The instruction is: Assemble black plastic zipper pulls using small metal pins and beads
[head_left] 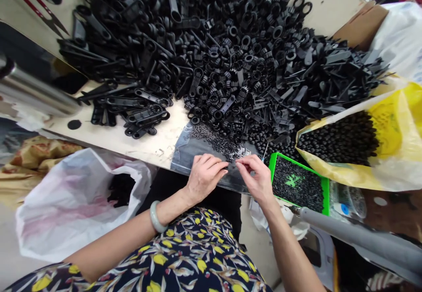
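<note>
My left hand (205,175) and my right hand (255,178) meet at the near edge of the table, over a clear plastic bag (194,145) of tiny black parts. Both hands have their fingers pinched together, fingertips almost touching each other. What they pinch is too small to make out. A thin blue-tipped tool (264,151) stands up just behind my right hand. A pale bangle (156,217) sits on my left wrist. Directly beyond the hands a huge heap of black plastic parts (227,50) covers the table.
A green tray (298,182) of small black pieces lies right of my right hand. A yellow bag (379,138) of black parts sits further right. A white plastic bag (79,200) hangs lower left. A grey powered tool (356,235) lies at lower right. Cardboard box (362,24) at upper right.
</note>
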### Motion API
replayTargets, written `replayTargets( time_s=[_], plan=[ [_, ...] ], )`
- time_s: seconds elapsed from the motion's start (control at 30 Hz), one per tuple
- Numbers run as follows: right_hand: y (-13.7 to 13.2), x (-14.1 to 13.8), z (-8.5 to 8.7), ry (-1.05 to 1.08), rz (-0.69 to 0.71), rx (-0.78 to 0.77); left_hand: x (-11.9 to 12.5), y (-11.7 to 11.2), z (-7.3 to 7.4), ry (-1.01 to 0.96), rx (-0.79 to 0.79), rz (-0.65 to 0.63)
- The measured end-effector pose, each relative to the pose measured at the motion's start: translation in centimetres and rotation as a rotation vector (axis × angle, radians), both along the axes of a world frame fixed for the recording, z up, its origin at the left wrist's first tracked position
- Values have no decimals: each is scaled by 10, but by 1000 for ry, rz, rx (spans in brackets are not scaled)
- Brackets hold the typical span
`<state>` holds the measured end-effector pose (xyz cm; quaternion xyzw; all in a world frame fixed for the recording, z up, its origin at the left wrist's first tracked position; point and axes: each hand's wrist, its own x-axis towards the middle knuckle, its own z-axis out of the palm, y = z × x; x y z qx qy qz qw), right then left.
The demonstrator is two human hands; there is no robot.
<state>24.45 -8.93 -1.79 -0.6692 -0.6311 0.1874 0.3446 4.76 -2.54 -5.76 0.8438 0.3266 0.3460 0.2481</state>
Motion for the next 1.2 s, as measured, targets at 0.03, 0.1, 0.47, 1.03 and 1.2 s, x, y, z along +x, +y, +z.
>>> replayTargets(
  time_s=[0.03,0.1,0.47,1.03,1.2],
  plan=[
    [-3,-5,2,82,-4,0,0,0,0,-5,-13,-2],
    [-7,-13,2,170,11,-5,-1,1,1,-13,-45,-1],
    [-13,-33,-4,-125,9,112,-2,-1,-3,-57,-45,13],
    [-67,54,60,574,-425,437,1,-2,-4,-102,47,29],
    [-7,-12,56,675,-250,633,0,-2,-7,-92,40,37]
  ],
)
